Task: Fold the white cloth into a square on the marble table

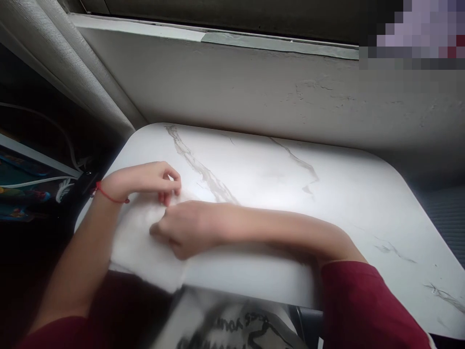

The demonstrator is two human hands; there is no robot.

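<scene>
A soft white cloth (pixel 145 252) lies over the left front part of the marble-patterned table (pixel 348 194), its lower corner hanging past the front edge. My left hand (pixel 158 182), with a red string bracelet (pixel 112 196) at the wrist, is at the cloth's far side. Its thumb and fingers are curled together in a pinch, and what is between them is too unclear to make out. Reaching across from the right, my right hand (pixel 192 228) presses on the cloth close below the left one. The right fingers are curled in on the cloth and slightly blurred.
A grey wall (pixel 254 87) with a ledge runs behind the table. On the left hang a pale curtain (pixel 72 63) and white cables (pixel 39 182) beside a dark shelf area. A printed garment (pixel 232 325) shows below the front edge.
</scene>
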